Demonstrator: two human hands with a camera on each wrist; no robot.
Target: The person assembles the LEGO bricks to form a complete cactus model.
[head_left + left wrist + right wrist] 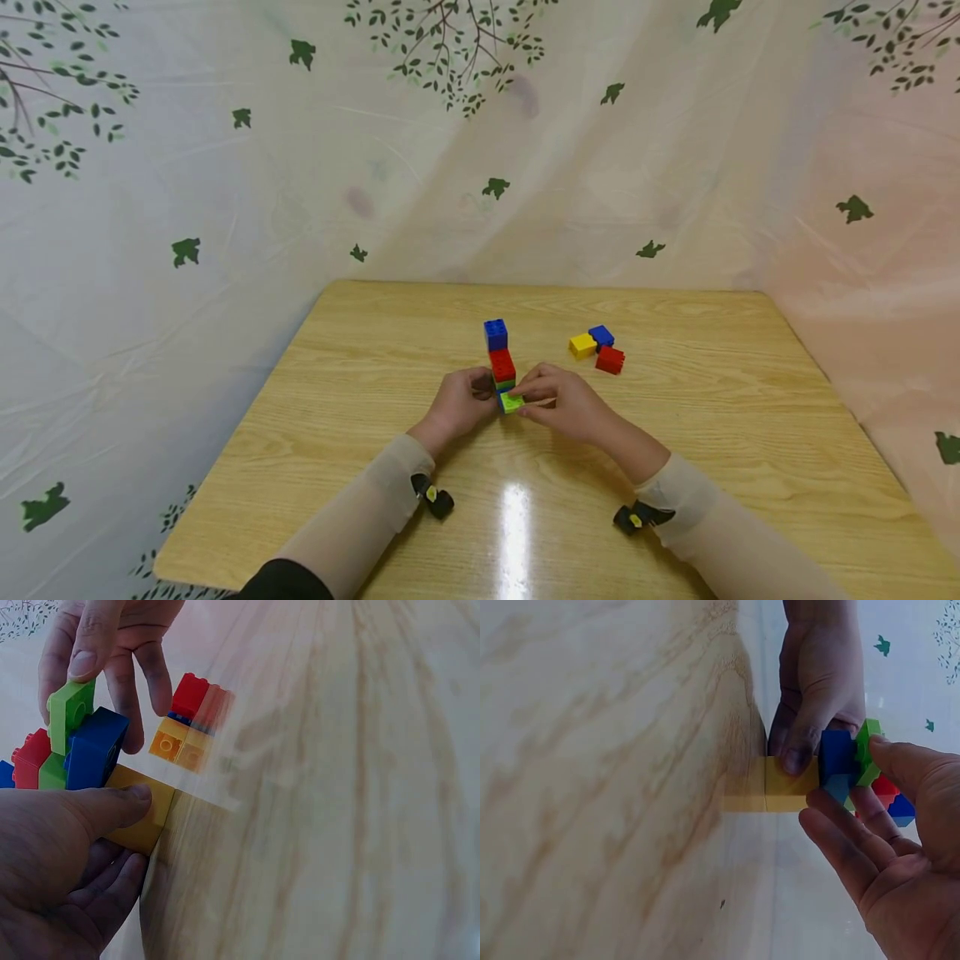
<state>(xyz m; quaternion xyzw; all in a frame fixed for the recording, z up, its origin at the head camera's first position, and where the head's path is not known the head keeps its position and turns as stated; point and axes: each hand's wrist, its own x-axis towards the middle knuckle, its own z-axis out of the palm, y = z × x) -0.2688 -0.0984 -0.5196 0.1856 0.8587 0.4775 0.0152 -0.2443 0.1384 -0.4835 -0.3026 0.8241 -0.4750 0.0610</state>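
A stack of toy building bricks stands near the middle of the table. My left hand [459, 403] grips the yellow brick [139, 814] at its base, thumb along one side. Above that sits a blue brick [97, 748]. My right hand [568, 402] holds a light green brick [512, 403] between thumb and fingers, slightly tilted against the blue one. Behind it the stack goes on with a green brick [52, 774], a red brick [502, 365] and a top blue brick [496, 334]. The left hand hides the yellow brick in the head view.
Loose bricks lie to the right, farther back: a yellow one [582, 346], a blue one [602, 336] and a red one [611, 360], close together. The wooden table [712, 433] ends at a cloth backdrop [570, 208] with printed leaves.
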